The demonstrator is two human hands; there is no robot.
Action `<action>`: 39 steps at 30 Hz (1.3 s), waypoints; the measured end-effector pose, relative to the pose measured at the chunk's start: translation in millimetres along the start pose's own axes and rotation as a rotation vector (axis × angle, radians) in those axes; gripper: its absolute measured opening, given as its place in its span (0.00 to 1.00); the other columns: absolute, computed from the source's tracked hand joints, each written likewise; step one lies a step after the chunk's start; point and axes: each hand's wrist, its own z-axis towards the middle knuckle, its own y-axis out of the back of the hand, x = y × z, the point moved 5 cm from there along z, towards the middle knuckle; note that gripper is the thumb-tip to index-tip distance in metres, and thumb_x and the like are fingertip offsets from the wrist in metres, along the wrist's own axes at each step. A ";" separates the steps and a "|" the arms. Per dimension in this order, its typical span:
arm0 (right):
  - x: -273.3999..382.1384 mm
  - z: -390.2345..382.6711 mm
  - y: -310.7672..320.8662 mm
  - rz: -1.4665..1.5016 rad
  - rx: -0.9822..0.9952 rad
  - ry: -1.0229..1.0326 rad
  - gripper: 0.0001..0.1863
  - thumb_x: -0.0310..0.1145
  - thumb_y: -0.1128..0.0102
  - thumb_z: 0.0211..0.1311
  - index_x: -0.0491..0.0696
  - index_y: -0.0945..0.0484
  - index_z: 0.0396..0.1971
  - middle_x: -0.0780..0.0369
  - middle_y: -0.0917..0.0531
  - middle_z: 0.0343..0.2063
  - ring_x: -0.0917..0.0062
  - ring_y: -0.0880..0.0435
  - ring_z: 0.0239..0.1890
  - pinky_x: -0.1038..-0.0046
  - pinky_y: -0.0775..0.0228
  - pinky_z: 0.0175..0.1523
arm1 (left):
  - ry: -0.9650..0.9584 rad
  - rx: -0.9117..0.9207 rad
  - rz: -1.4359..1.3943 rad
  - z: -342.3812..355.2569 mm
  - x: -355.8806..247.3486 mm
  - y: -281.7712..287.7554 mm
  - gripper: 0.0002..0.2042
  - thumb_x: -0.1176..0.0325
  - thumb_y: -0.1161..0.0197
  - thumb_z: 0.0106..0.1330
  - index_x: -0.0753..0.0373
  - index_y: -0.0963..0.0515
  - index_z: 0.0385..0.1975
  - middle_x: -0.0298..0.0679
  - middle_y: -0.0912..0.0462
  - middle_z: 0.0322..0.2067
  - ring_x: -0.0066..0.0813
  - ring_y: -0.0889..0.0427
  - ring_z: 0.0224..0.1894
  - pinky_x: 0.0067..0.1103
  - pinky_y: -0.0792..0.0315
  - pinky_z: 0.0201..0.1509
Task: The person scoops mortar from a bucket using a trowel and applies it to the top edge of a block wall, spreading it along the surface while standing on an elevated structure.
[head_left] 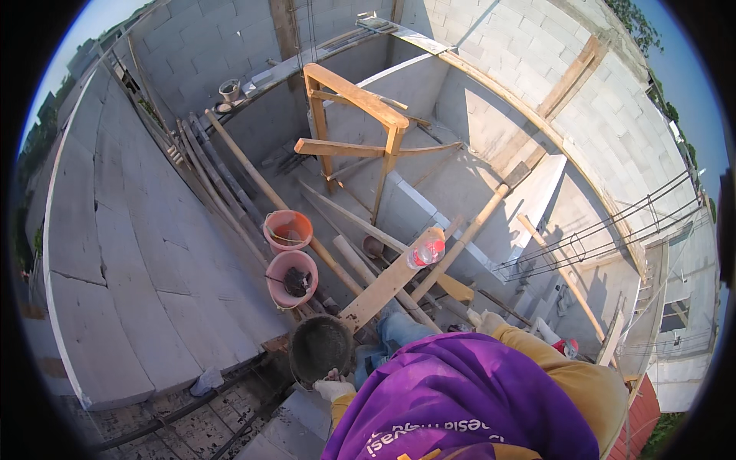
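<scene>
A round black bucket (320,349) with grey wet mortar inside is low in the picture, left of my body. My left hand (333,386), in a pale work glove, is closed at its near rim, with the fingertips curled. My right hand (484,321), also in a pale glove, is right of my knees, beyond the purple shirt. Its fingers are too small and partly hidden, so I cannot make out whether it holds anything. A plank (387,290) runs away from beside the bucket, with a clear plastic bottle (426,251) lying on it.
An orange bucket (289,230) and a pink bucket (291,277) with dark contents stand beyond the black one. A block wall (153,284) fills the left. Bamboo poles (245,161), a wooden frame (356,96) and thin steel bars (590,238) cross the deep space ahead.
</scene>
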 end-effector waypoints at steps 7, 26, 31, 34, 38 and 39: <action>-10.9 30.6 -10.4 -0.029 0.002 0.025 0.37 0.49 0.52 0.71 0.41 0.44 0.71 0.42 0.22 0.55 0.50 0.20 0.53 0.59 0.29 0.60 | -0.206 0.374 -0.263 15.9 1.4 -25.0 0.09 0.66 0.54 0.75 0.47 0.26 0.47 0.34 0.30 0.17 0.30 0.27 0.21 0.33 0.24 0.36; -72.5 38.1 -57.6 0.242 0.084 -0.172 0.36 0.53 0.47 0.70 0.50 0.40 0.71 0.40 0.20 0.45 0.47 0.18 0.46 0.55 0.26 0.51 | -0.274 0.357 -0.061 -47.8 -61.8 -77.3 0.16 0.54 0.51 0.77 0.52 0.34 0.25 0.30 0.39 0.14 0.26 0.39 0.16 0.29 0.34 0.29; -118.1 55.2 -53.8 0.514 0.160 -0.437 0.31 0.48 0.45 0.70 0.45 0.35 0.65 0.41 0.18 0.40 0.48 0.16 0.42 0.55 0.24 0.47 | -0.251 0.364 -0.008 -75.9 -102.0 -102.2 0.19 0.53 0.50 0.77 0.51 0.37 0.21 0.28 0.41 0.14 0.24 0.42 0.16 0.26 0.38 0.26; -121.8 45.2 -6.2 1.012 0.028 -0.620 0.15 0.36 0.42 0.65 0.40 0.24 0.44 0.50 0.17 0.26 0.61 0.14 0.23 0.62 0.25 0.25 | -0.307 0.455 -0.014 -108.9 -132.7 -115.1 0.21 0.53 0.50 0.77 0.51 0.39 0.19 0.29 0.43 0.12 0.25 0.43 0.15 0.26 0.40 0.24; -194.1 62.7 -31.9 0.894 0.059 -0.678 0.16 0.35 0.40 0.65 0.38 0.24 0.44 0.53 0.16 0.27 0.65 0.17 0.18 0.64 0.31 0.17 | -0.336 0.512 -0.017 -167.8 -178.8 -135.5 0.26 0.51 0.47 0.75 0.52 0.44 0.13 0.29 0.45 0.11 0.25 0.45 0.14 0.26 0.43 0.22; -201.2 63.3 -25.6 0.856 0.078 -0.697 0.17 0.36 0.40 0.65 0.38 0.24 0.46 0.53 0.16 0.28 0.65 0.17 0.19 0.63 0.30 0.17 | -0.352 0.552 -0.027 -180.8 -190.1 -137.7 0.28 0.51 0.47 0.75 0.51 0.45 0.12 0.29 0.46 0.11 0.25 0.46 0.14 0.26 0.44 0.21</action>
